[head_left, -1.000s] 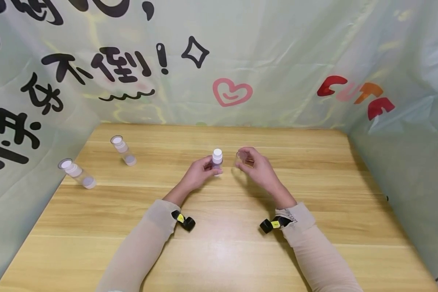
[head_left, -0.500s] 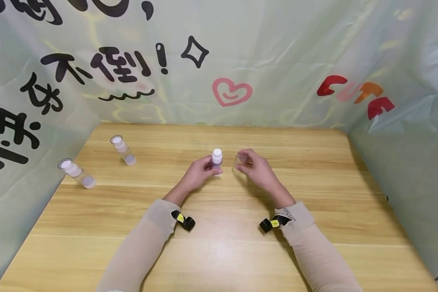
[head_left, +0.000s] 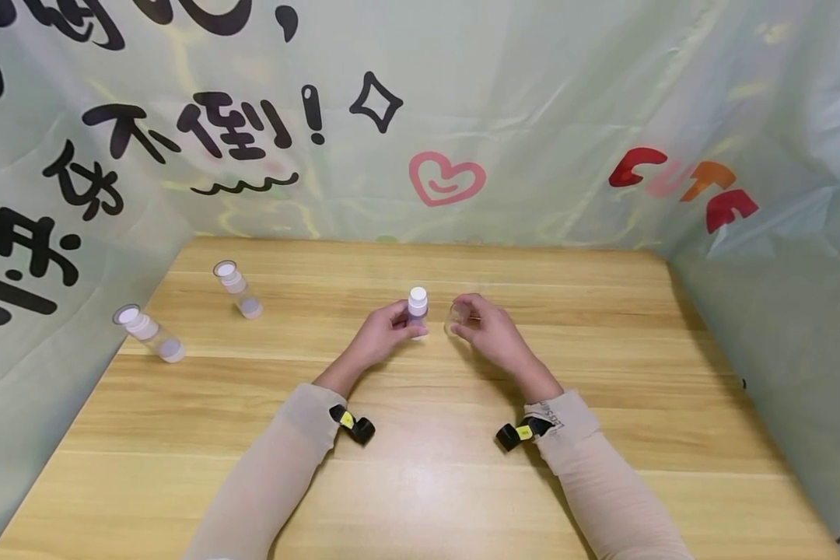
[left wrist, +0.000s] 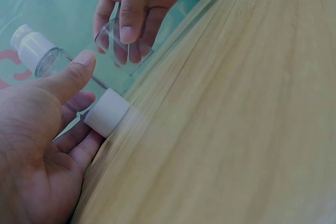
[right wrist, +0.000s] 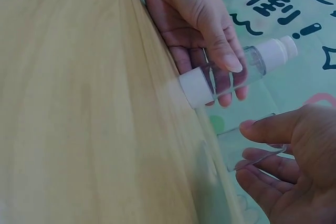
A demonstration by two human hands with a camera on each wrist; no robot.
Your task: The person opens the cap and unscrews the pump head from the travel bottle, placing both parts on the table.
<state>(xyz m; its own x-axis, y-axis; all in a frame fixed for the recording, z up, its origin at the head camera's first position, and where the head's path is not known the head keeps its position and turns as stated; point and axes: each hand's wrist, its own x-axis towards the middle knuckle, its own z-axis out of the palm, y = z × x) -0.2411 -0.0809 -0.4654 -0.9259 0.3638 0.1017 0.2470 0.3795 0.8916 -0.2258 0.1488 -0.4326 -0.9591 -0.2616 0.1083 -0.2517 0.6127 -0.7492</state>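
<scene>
A clear bottle with a white pump top and white base [head_left: 418, 299] stands upright at the middle of the table, gripped by the left hand [head_left: 381, 334]. In the left wrist view its white base [left wrist: 107, 113] meets the tabletop and the thumb lies along the clear body. Just to the right, the right hand [head_left: 493, 333] holds a clear, hollow cap [head_left: 458, 317] between thumb and fingers. The right wrist view shows this transparent cap [right wrist: 252, 142] apart from the bottle, close to the table surface.
Two similar bottles with clear caps on stand at the left, one farther back [head_left: 238, 291] and one near the left edge [head_left: 150, 334]. The wooden table [head_left: 420, 498] is bordered by a printed cloth [head_left: 532, 117] behind and at the sides.
The right hand has lowered slightly toward the table with the clear cap and shifted a little to the left. The left hand and its bottle have stayed in place.
</scene>
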